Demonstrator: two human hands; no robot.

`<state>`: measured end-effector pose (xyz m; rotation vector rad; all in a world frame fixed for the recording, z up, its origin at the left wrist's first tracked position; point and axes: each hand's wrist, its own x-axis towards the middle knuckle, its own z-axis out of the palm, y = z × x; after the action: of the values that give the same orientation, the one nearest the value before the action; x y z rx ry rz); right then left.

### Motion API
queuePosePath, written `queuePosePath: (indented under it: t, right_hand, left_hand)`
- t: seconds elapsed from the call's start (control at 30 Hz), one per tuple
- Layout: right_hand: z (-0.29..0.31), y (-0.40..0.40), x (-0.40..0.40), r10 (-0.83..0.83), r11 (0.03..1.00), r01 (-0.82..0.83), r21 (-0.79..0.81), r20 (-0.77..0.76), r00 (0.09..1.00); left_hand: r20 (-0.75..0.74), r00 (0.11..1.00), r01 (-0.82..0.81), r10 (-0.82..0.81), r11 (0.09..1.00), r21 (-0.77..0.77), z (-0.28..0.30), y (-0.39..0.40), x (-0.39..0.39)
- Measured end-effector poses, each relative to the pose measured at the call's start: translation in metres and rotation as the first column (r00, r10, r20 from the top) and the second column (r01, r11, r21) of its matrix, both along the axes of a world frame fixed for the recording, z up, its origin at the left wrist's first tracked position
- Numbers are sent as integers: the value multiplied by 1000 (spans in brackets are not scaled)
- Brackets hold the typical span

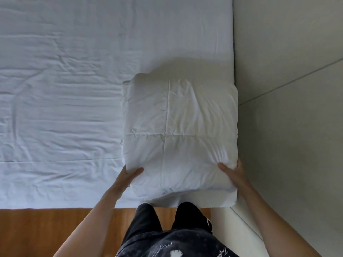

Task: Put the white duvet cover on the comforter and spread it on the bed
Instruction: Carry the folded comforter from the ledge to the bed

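Dark printed trousers (pixel 167 236) fill the bottom centre of the frame, above a strip of orange-brown wooden floor (pixel 55 229). Two hands noted. Left hand (pixel 128 176) grips the lower left edge of one folded white quilted comforter (pixel 178 127), thumb on top. Right hand (pixel 232 173) grips its lower right edge likewise. Comforter lies at centre right, on one bed with wrinkled white sheet (pixel 65 99).

comforter (pixel 180 130): showing soft, puffy white cloth, matt, quilted with stitched seams
bed sheet (pixel 65 89): lying as thin white cloth, matt, creased
floor (pixel 65 227): showing smooth, warm-toned wood
wall (pixel 289 127): looking plain, matt, pale
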<state>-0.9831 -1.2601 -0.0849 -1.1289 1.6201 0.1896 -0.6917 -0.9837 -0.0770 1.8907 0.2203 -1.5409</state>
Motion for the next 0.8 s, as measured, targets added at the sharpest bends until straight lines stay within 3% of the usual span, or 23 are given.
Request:
queuePosePath:
  t: [0.17,0.37,0.57,0.7,0.8]
  right_hand:
    - [10,-1,13,-51,998,50,48,7,999]
    - [34,-14,39,-159,987,158,18,123,980]
    - [75,-72,104,-299,951,309,-25,187,936]
    - [126,-137,178,-266,947,319,-32,475,839]
    - [165,-176,227,-128,919,321,-229,598,791]
  left_hand:
    - [-69,994,-87,86,996,-14,-19,-3,-8]
    - [61,972,-221,227,971,-89,-3,-31,-9]
    - [197,952,-154,235,923,-353,57,-113,47]
    - [302,882,-164,361,838,-520,107,-192,115]
    - [434,825,-87,362,840,-535,140,-234,161]
